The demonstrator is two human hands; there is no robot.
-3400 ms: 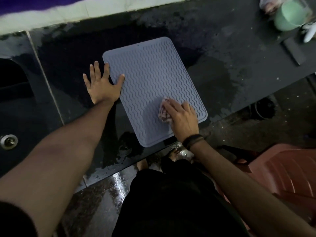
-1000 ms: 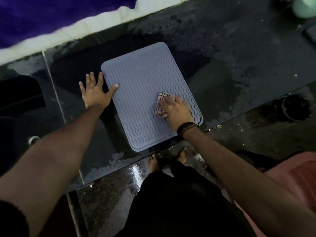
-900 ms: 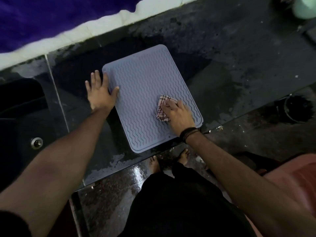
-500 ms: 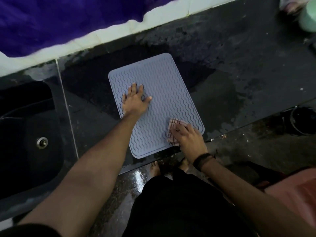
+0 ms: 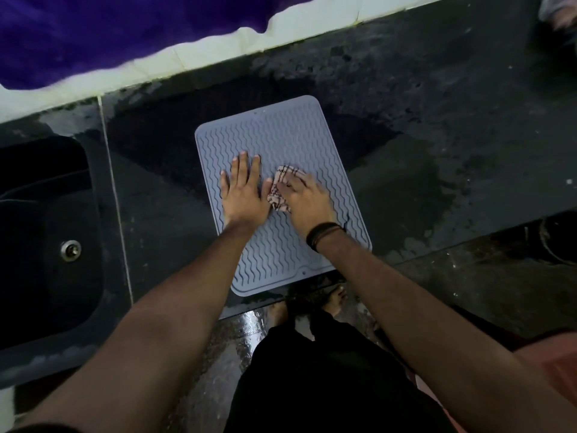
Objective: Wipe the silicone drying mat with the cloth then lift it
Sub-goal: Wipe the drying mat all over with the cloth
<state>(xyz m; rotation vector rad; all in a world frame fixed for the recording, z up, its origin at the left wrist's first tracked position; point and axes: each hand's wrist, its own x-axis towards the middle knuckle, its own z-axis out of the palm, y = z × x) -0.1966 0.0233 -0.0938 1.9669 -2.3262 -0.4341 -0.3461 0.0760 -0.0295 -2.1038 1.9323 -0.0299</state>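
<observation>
A grey silicone drying mat (image 5: 282, 195) lies flat on a dark wet worktop (image 5: 437, 157). The left hand (image 5: 244, 193) has moved from the mat's left edge onto its middle, fingers spread flat, pinning it. The right hand (image 5: 307, 200), fingers grasping a checked cloth (image 5: 278, 192), is mid-wipe; lifting has not begun.

a grey-blue silicone drying mat (image 5: 290, 145) with wavy ridges lies flat on the dark counter, its near end reaching the front edge. a bunched checked cloth (image 5: 278, 195) rests mid-mat.
</observation>
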